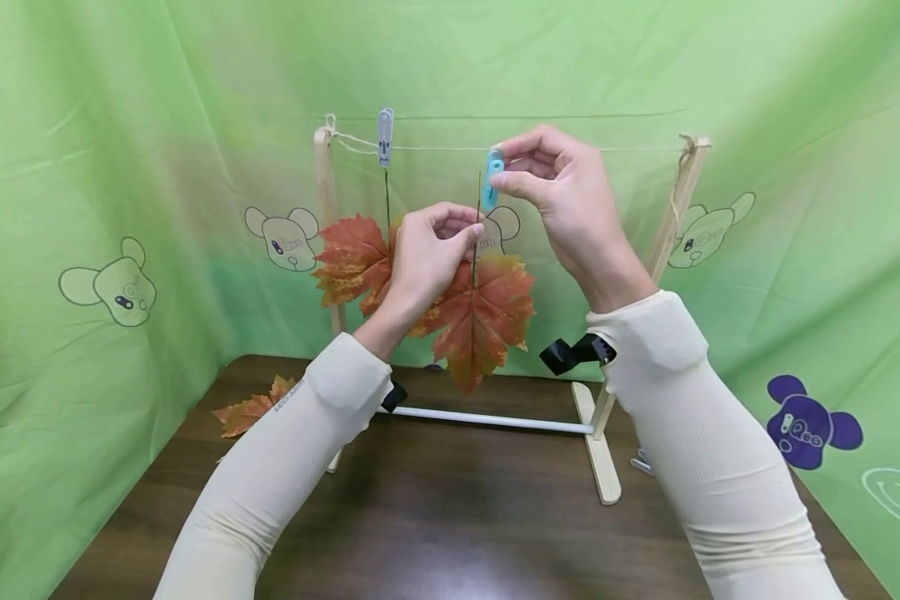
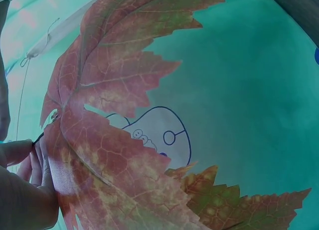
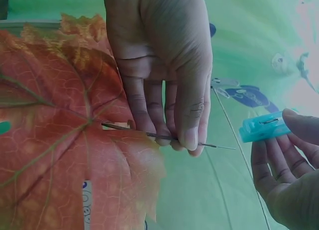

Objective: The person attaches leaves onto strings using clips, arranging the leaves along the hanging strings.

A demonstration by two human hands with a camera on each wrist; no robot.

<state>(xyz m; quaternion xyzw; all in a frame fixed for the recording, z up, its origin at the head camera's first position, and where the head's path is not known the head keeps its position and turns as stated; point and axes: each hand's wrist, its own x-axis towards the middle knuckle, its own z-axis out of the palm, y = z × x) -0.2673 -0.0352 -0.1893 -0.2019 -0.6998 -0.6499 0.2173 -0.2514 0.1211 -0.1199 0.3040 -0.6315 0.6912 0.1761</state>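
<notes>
My left hand (image 1: 437, 254) pinches the dark stem of an orange-red maple leaf (image 1: 476, 325), which hangs blade down. The stem's tip points up, just below the string (image 1: 442, 148). In my right hand (image 1: 570, 196) a turquoise clothespin (image 1: 492, 179) is held between thumb and fingers, right beside the stem tip. In the right wrist view the clothespin (image 3: 266, 126) is apart from the stem. Left of my hands, a grey clothespin (image 1: 386, 137) on the string holds another maple leaf (image 1: 356, 258) by its stem, partly hidden by my left hand.
The string runs between two wooden posts (image 1: 682, 196), joined low down by a white rod (image 1: 487, 418). Another leaf (image 1: 247, 413) lies on the brown table (image 1: 435, 517) at the left, partly behind my sleeve. A small pale object (image 1: 642, 461) lies by my right sleeve.
</notes>
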